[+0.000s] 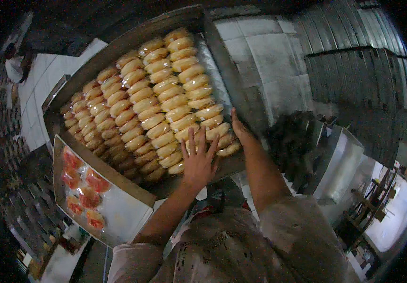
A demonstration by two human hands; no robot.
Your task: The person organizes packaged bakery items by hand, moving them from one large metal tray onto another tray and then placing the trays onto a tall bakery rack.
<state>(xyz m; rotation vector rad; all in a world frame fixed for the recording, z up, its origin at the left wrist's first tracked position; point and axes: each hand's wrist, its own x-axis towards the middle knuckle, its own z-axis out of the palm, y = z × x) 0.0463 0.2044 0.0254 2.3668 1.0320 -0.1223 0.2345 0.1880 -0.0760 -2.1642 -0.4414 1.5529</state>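
A large cardboard tray [238, 81] lies before me, filled with long rows of round, golden baked goods [154, 102] in clear wrapping. My left hand [200, 162] rests with spread fingers over the near ends of the rows, touching the wrapped pieces there. At the tray's right side, my right hand [238, 126] is beside the last row, fingers extended along the inner edge; whether it presses on a piece is unclear. A silvery strip of tray bottom [213, 67] shows right of the rows.
At the left stands a smaller white-lined box [125, 215] with several red-and-yellow wrapped pieces [90, 196]. Stacked dark trays [352, 78] are at the upper right. A metal container [341, 162] stands right of me. A person [16, 67] is far off at the left, on pale floor tiles.
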